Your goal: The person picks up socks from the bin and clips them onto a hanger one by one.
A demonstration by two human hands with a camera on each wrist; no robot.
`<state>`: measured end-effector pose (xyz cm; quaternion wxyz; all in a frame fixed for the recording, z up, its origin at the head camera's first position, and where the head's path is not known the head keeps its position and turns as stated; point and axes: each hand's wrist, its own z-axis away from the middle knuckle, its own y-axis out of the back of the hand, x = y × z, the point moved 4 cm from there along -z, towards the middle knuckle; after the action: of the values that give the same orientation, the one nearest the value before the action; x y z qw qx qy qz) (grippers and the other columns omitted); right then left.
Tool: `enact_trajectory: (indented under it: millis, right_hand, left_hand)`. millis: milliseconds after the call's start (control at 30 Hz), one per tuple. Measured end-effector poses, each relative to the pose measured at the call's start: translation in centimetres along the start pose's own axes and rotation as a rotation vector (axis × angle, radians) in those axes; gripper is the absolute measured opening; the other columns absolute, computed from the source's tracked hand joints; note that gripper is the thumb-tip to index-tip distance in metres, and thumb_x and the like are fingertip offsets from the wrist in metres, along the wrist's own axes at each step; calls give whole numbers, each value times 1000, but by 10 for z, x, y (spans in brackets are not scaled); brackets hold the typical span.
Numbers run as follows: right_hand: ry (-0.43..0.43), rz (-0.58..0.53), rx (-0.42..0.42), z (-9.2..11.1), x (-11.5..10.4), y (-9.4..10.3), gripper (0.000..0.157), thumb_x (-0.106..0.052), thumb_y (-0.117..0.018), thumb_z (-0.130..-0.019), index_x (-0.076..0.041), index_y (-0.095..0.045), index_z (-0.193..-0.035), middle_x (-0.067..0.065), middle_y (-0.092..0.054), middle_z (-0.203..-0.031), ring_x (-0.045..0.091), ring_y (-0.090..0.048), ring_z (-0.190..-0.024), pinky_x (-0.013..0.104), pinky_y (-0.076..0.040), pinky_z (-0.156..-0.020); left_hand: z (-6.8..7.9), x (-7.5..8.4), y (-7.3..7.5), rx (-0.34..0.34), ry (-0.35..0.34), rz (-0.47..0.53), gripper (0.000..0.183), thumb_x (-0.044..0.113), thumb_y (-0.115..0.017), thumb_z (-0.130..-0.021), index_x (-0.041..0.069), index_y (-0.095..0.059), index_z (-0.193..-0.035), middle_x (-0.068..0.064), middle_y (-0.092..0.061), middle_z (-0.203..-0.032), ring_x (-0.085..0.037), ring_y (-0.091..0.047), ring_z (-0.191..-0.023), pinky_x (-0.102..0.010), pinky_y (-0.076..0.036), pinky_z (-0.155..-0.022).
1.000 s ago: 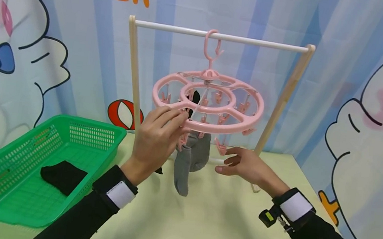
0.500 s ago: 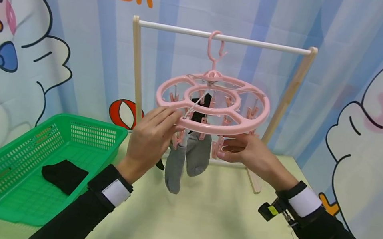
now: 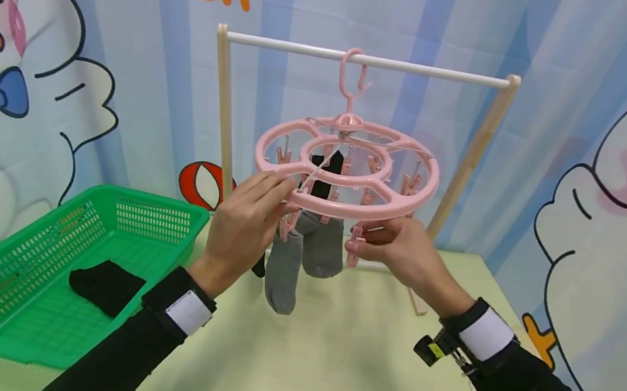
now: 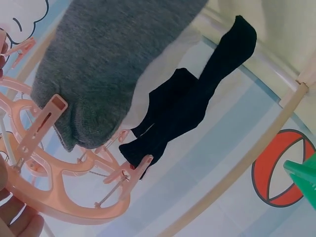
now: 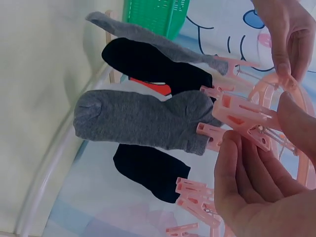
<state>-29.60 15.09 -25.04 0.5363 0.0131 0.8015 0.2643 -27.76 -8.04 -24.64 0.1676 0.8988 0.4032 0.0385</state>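
Observation:
A pink round clip hanger (image 3: pixel 341 210) hangs by its hook from a rail. My left hand (image 3: pixel 244 226) grips its near left rim between thumb and fingers. With thumb and fingertips, my right hand (image 3: pixel 409 257) holds a pink clip (image 5: pixel 244 111) under the near right rim; no sock is in that clip. Two grey socks hang from other clips: a near grey sock (image 3: pixel 282 274) beside my left hand and another grey sock (image 5: pixel 143 121) further in. Black socks hang behind them, among them one black sock (image 5: pixel 153 170) in the right wrist view.
A green basket (image 3: pixel 66 315) stands on the table at the left, with a black sock (image 3: pixel 106 287) lying in it. The rack's white rail (image 3: pixel 425 70) spans two wooden posts. A printed curtain (image 3: pixel 175 71) hangs behind the table.
My right hand has moved in to take hold of the clip. The hanger has turned a little, shifting the grey socks. My left hand stays on the rim.

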Motion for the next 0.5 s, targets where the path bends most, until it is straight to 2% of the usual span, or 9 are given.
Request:
enact_trajectory:
  millis: [167,333,500]
  right_hand:
    - [0,-10,23,0,1,-3,21,-13,-77,-85,0,-68,-99,12,-70,-96,21,-68,-87,41,-56,-80]
    - [-9,13,39,0,2,-3,24,-18,-78,-83,-2,-69,-99,11,-72,-88,20,-69,-83,43,-56,-80]
    - [3,25,37,0,3,-4,24,-17,-78,-84,-2,-70,-100,10,-72,-89,20,-69,-84,41,-56,-79]
  left_hand:
    - [0,0,0,-7,11,6,43,8,-80,-79,-3,-67,-118,-18,-65,-116,-30,-55,-116,-43,-45,-97]
    - [-1,0,-1,-44,8,-23,45,9,-81,-78,-2,-66,-120,-17,-65,-118,-29,-54,-117,-43,-45,-97]
    - [2,-7,6,-44,-1,-55,50,9,-81,-78,-2,-64,-123,-17,-65,-118,-30,-55,-115,-44,-46,-96]
